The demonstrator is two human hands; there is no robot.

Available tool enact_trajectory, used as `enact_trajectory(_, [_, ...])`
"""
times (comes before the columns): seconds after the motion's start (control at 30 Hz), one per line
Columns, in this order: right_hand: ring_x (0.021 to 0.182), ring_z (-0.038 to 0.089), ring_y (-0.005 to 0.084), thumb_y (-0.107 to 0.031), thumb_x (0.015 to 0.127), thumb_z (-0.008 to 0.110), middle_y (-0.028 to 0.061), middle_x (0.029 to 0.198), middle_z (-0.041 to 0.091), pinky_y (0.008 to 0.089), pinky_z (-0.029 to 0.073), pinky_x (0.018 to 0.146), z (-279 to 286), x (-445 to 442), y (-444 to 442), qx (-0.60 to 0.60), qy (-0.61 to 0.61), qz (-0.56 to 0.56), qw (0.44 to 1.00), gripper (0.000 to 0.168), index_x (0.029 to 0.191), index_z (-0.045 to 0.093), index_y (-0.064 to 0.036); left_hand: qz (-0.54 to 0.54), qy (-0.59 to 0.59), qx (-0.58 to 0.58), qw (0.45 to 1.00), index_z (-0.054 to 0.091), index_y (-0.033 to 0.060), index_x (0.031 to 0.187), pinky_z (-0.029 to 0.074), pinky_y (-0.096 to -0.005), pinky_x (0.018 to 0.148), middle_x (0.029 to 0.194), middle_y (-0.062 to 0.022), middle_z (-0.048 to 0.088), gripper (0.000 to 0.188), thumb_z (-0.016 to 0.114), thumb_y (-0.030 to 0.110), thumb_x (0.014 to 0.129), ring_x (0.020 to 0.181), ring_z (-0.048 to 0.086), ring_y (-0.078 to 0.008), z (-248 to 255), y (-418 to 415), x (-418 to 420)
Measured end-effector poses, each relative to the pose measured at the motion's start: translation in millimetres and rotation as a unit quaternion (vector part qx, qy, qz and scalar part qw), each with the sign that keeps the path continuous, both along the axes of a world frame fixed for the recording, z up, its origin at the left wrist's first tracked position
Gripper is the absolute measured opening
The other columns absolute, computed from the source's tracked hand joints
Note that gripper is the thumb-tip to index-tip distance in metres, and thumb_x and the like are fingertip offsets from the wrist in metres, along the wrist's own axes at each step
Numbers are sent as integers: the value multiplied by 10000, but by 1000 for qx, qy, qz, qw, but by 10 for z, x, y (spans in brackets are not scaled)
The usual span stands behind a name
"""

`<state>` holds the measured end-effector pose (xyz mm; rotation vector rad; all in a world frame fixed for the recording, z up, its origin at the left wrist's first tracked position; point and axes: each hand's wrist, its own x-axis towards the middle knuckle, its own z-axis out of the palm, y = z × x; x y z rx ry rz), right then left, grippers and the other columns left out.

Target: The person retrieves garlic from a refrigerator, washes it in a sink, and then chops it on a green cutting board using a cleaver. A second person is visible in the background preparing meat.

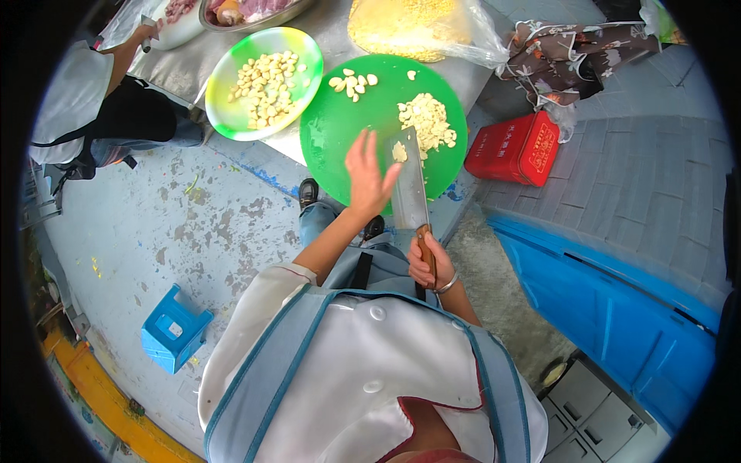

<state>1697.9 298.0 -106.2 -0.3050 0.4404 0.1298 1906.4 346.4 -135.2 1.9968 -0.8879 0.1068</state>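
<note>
My right hand (429, 263) grips the wooden handle of a cleaver (410, 191). Its broad blade lies flat over the near right part of a round green cutting board (330, 150), with a flattened bit of garlic (399, 151) on it. Fingers apart and holding nothing, my left hand (370, 173) hovers just left of the blade. Beyond the blade's tip is a heap of crushed garlic (427, 121). Several whole peeled cloves (352, 84) sit at the board's far left. A green-and-yellow plastic basin (217, 113) beside the board holds many more cloves.
A clear bag of yellow grains (405, 26) lies behind the board. A red tin (503, 149) stands to the right, above blue cabinet doors (602, 312). At far left another person (75, 104) holds a knife near meat. A blue plastic stool (173, 327) is on the floor.
</note>
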Motion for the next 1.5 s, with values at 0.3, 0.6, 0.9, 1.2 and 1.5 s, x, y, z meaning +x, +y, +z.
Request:
enact_trajectory(0.3, [313, 343, 79, -385, 994, 348, -12, 526, 400, 229, 302, 310, 4, -83, -226, 25, 0, 5, 1000, 353, 805, 431, -98, 38, -120, 116, 985, 449, -1, 1262, 298, -508, 990, 1267, -199, 441, 484, 563, 273, 880, 1182, 412, -352, -597, -534, 1072])
enact_trajectory(0.6, [319, 371, 93, -352, 977, 411, 15, 506, 420, 236, 302, 305, -574, 714, -1115, -107, 1, 24, 994, 344, 792, 449, -65, -79, -205, 288, 932, 593, 80, 957, 331, -466, 949, 971, -87, 581, 234, 642, 253, 807, 1007, 518, -263, -553, -1344, 2115])
enact_trajectory(0.9, [339, 465, 109, -226, 883, 592, 36, 511, 513, 243, 354, 325, 302, 362, -298, -355, 226, 36, 906, 249, 735, 516, -41, -159, -95, 213, 959, 571, 55, 895, 341, -463, 910, 863, -116, 559, 292, 700, 245, 715, 908, 530, -289, -463, -90, 839])
enact_trajectory(1.2, [627, 639, 366, -346, 786, 688, 185, 687, 640, 426, 515, 560, -428, 256, 533, -823, 246, 33, 510, 337, 878, 566, -45, 43, 16, 148, 988, 542, 54, 1149, 337, -412, 869, 952, -98, 573, 379, 642, 161, 799, 920, 527, -286, -558, 899, 325])
enact_trajectory(1.5, [398, 557, 225, -419, 887, 537, 97, 570, 589, 330, 428, 375, -271, 69, 445, -517, 213, 143, 816, 368, 888, 500, -53, 80, 61, 88, 991, 483, 44, 1229, 339, -437, 905, 1127, -173, 511, 402, 576, 167, 858, 1052, 474, -339, -288, 1093, 68])
